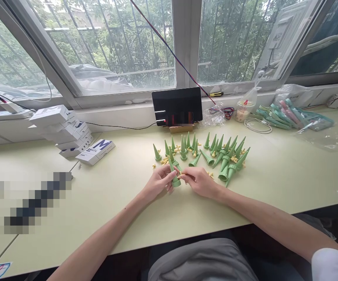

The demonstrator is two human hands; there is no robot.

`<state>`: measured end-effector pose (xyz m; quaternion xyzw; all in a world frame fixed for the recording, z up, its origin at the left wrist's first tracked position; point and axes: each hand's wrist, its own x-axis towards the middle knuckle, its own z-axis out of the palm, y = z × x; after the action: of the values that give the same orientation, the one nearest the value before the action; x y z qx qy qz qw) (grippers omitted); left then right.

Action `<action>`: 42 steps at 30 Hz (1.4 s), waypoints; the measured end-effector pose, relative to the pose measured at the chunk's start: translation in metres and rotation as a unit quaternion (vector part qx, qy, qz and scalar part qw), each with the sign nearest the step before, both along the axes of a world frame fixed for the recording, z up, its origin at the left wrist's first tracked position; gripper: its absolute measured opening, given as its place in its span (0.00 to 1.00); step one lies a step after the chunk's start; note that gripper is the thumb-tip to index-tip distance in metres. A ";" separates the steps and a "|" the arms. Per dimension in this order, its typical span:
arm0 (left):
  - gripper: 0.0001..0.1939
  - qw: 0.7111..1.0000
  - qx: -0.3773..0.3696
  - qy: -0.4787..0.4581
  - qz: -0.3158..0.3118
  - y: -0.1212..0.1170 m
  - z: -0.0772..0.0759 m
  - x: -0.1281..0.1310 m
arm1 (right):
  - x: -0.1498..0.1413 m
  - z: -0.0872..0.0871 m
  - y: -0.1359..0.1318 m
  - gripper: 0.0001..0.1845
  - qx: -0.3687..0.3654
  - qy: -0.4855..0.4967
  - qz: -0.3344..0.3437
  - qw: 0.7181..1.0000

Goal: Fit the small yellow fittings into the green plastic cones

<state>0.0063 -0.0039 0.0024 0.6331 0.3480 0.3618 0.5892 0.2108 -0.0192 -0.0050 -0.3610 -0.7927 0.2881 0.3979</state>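
Near the middle of the table, my left hand (160,180) grips a green plastic cone (175,180) with its tip pointing up and its ringed base down. My right hand (199,180) pinches a small yellow piece (181,173) against the side of that cone; fingers partly hide where the two meet. Just beyond my hands stand several more green cones (183,152), some upright. Others, such as a toppled cone (206,157), lie on their sides, and several are heaped at the right (233,166). Small yellow pieces (165,160) are scattered among them.
A black tablet (177,107) leans at the window. White boxes (66,130) are stacked left, beside a box marked M (96,152). A bagged cup (244,109), a white cable (257,125) and green and pink strips (292,113) lie back right. The table's front edge (180,242) is close.
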 end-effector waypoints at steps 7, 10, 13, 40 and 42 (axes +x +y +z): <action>0.18 1.000 -0.008 0.003 0.006 -0.001 0.002 0.001 | -0.001 0.000 0.000 0.14 0.018 0.001 0.006 1.000; 0.18 1.000 -0.007 0.002 0.004 -0.002 0.003 0.002 | -0.001 -0.001 0.000 0.15 0.014 -0.004 0.003 1.000; 0.18 1.000 0.000 0.003 0.004 -0.002 0.003 0.002 | -0.001 -0.003 0.000 0.16 0.002 -0.012 0.008 1.000; 0.17 0.999 0.022 0.030 0.009 -0.003 0.006 0.002 | -0.001 -0.004 0.000 0.20 0.022 -0.033 0.006 0.999; 0.17 0.999 0.018 0.030 0.008 -0.003 0.006 0.002 | -0.002 -0.004 -0.001 0.19 0.025 -0.032 0.006 0.999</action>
<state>0.0084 -0.0069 0.0087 0.6514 0.3640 0.3538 0.5640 0.2092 -0.0198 -0.0088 -0.3552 -0.8139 0.2592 0.3798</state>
